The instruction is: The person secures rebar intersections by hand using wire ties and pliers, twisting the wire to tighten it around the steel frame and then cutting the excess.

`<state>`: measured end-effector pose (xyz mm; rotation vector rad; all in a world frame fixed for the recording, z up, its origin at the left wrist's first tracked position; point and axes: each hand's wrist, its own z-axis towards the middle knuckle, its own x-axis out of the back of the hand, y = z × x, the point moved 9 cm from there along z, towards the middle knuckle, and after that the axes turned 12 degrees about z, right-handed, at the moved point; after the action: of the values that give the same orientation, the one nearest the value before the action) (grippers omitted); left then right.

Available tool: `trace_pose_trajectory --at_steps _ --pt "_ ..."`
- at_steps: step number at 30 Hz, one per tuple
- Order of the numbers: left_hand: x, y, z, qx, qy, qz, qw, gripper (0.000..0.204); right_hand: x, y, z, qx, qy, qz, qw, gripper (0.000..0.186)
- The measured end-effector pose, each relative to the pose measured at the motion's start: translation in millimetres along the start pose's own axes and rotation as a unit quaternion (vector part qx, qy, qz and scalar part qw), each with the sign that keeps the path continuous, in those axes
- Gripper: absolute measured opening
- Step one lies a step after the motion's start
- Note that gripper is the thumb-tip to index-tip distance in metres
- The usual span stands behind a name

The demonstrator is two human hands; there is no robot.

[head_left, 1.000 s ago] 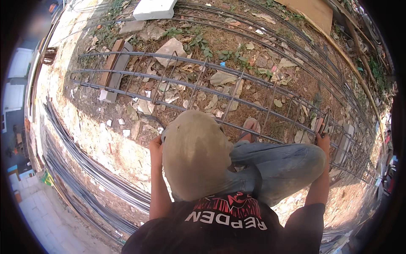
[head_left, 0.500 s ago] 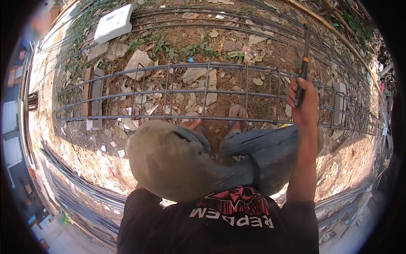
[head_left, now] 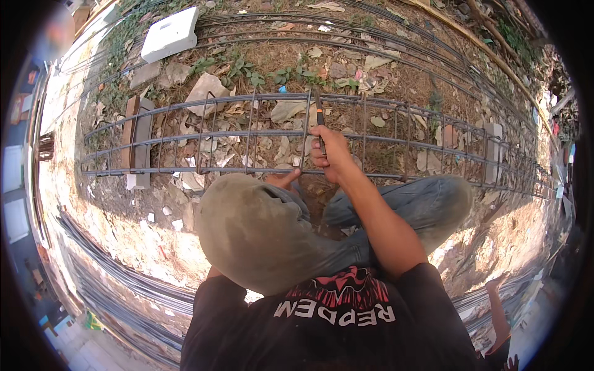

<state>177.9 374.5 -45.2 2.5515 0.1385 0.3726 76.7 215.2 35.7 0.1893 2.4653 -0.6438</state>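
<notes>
My right hand is closed round the dark handle of a hand tool with an orange band. The tool points away from me across the far bars of a long rebar cage; its head is hard to make out against the bars. My left hand shows beside my left knee, its upper finger stretched out at the cage's near bar, close to a stirrup. My knee hides much of that hand. Square stirrups stand along the cage's long bars.
Blocks with a brown board lie under the cage's left end, and a pale block under its right. Beyond lie long loose bars and a white block. More bars lie behind me. Another person's arm shows at lower right.
My right hand has swung the tool left and down to the cage's middle. My left hand's finger has risen to the near bar. Another person's arm has appeared at lower right.
</notes>
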Motion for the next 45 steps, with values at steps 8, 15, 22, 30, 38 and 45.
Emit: trace_pose_trajectory --at_steps 8,15,22,30,38,45 --pt "-10.1 -12.9 32.9 -0.01 0.02 0.02 1.0 0.062 9.4 -27.6 -12.1 0.013 0.001 -0.109 0.994 0.017" --pt "-8.5 -21.9 34.6 -0.061 -0.045 0.021 0.997 0.064 10.3 -137.6 -103.2 0.153 0.065 -0.733 0.66 0.054" --pt "24.8 -2.5 -47.6 -0.09 -0.038 -0.078 0.992 0.06 -62.5 -101.5 -164.1 0.291 -0.158 -0.842 0.427 0.051" --pt "87.1 -66.6 -118.0 -0.086 0.113 -0.191 0.971 0.06 -37.1 29.4 -156.8 0.18 -0.294 -0.912 0.223 0.056" --pt "84.3 -181.8 -177.5 -0.038 0.215 -0.311 0.925 0.06 -88.8 68.5 -152.0 0.324 -0.324 -0.882 0.109 0.052" --pt "56.5 -235.0 -192.9 0.002 0.224 -0.359 0.906 0.06 -80.7 96.9 -155.9 0.263 -0.274 -0.925 0.025 0.048"
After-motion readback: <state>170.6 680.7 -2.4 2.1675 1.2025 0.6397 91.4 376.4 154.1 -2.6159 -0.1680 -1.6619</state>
